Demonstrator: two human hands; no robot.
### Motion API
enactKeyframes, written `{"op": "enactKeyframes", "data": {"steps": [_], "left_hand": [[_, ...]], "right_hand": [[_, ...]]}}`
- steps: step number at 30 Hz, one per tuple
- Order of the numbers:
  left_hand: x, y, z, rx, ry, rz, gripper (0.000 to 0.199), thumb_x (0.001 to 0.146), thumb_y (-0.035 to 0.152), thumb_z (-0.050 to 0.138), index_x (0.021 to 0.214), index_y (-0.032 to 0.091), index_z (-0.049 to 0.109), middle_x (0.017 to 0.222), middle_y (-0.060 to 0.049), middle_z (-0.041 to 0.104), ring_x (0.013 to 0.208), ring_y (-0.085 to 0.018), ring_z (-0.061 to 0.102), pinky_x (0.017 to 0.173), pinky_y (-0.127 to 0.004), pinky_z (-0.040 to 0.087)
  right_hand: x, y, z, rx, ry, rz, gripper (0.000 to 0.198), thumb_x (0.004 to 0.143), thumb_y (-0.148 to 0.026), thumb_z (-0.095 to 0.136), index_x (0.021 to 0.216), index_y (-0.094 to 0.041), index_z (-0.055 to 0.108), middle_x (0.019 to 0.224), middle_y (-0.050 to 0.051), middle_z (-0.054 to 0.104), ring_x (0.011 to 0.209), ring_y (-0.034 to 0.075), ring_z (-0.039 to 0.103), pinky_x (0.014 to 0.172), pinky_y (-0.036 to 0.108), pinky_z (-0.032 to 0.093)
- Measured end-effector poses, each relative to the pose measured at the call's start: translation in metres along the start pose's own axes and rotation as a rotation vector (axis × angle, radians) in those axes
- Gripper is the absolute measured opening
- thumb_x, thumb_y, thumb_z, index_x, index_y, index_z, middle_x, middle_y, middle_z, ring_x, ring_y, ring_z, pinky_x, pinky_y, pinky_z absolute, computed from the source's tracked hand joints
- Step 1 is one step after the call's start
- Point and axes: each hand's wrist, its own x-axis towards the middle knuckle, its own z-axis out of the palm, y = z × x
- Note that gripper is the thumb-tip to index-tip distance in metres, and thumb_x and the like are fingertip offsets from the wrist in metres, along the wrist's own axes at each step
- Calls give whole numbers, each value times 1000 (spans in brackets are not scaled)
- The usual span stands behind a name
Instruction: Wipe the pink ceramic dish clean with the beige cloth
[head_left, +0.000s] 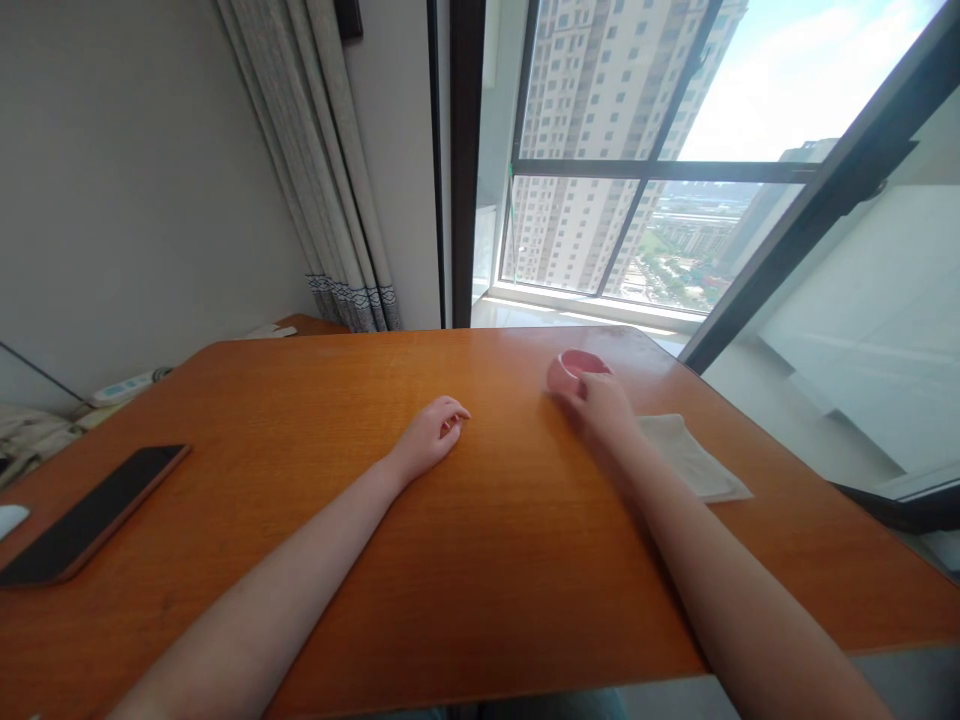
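Note:
A small pink bowl (564,372) stands upright near the far side of the wooden table. My right hand (602,400) grips its near right rim, with the thumb on the outside; some of the fingers are hidden, and the hand is slightly blurred. Just behind that wrist lies a folded white cloth (694,460), partly covered by my forearm. My left hand (431,438) rests on the table's middle, its fingers loosely bent and the thumb a little apart from them. Nothing shows in it.
At the left of the wooden table (480,600) lies a dark, flat rectangular pad (90,520) beside a white object (10,520) cut off by the frame. Beyond the far edge are a grey curtain (322,160) and a large window (652,170).

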Motion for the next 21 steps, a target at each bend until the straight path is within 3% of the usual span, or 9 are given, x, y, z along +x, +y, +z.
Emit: {"op": "enactKeyframes", "data": {"steps": [3, 5, 8, 11, 14, 16, 18, 21], "left_hand": [[0, 15, -5, 151, 152, 162, 38, 86, 26, 49, 123, 19, 50, 126, -12, 50, 118, -22, 46, 99, -40, 40], [-1, 25, -8, 296, 144, 264, 48, 84, 30, 54, 129, 19, 45, 134, -13, 45, 127, -25, 37, 108, -48, 29], [-6, 36, -16, 463, 22, 360, 29, 85, 33, 53, 109, 19, 57, 114, -9, 57, 115, -23, 46, 112, -53, 18], [-13, 39, -25, 508, -52, 353, 18, 88, 32, 48, 79, 19, 57, 83, -3, 58, 89, -18, 52, 110, -51, 23], [-16, 30, -36, 451, -43, 262, 19, 85, 35, 52, 77, 19, 53, 83, -4, 56, 84, -19, 50, 97, -43, 40], [-16, 14, -48, 454, 20, 145, 20, 84, 37, 54, 79, 18, 53, 87, -7, 56, 85, -21, 50, 87, -40, 44], [-17, -8, -63, 523, 127, -1, 23, 82, 40, 55, 78, 18, 53, 86, -8, 56, 86, -24, 50, 83, -40, 44], [-26, -46, -89, 639, 266, -192, 28, 79, 44, 58, 83, 16, 57, 85, -9, 59, 87, -26, 51, 85, -40, 43]], "right_hand": [[-8, -46, 0, 144, 3, -342, 21, 82, -34, 60, 69, -18, 55, 78, 7, 63, 78, 21, 53, 77, 33, 41], [-17, -76, 1, 256, -2, -566, 19, 83, -35, 60, 72, -19, 56, 79, 6, 62, 80, 20, 53, 82, 34, 41], [-33, -106, 2, 368, 34, -775, 19, 86, -37, 56, 77, -20, 58, 83, 5, 61, 84, 19, 52, 91, 38, 40], [-43, -117, -1, 434, 50, -839, 22, 88, -38, 52, 78, -20, 57, 83, 5, 59, 86, 19, 53, 96, 40, 39], [-43, -111, -9, 497, 65, -790, 22, 88, -37, 53, 101, -19, 57, 110, 10, 58, 108, 21, 50, 100, 39, 39], [-37, -98, -14, 499, 89, -653, 32, 88, -33, 52, 118, -20, 51, 125, 12, 51, 118, 23, 46, 99, 37, 40], [-27, -78, -19, 456, 55, -454, 37, 88, -29, 49, 124, -20, 47, 120, 11, 55, 109, 22, 54, 91, 36, 44], [-11, -42, -21, 345, -129, -201, 40, 88, -28, 46, 126, -19, 46, 89, 5, 64, 77, 19, 61, 73, 31, 47]]}}
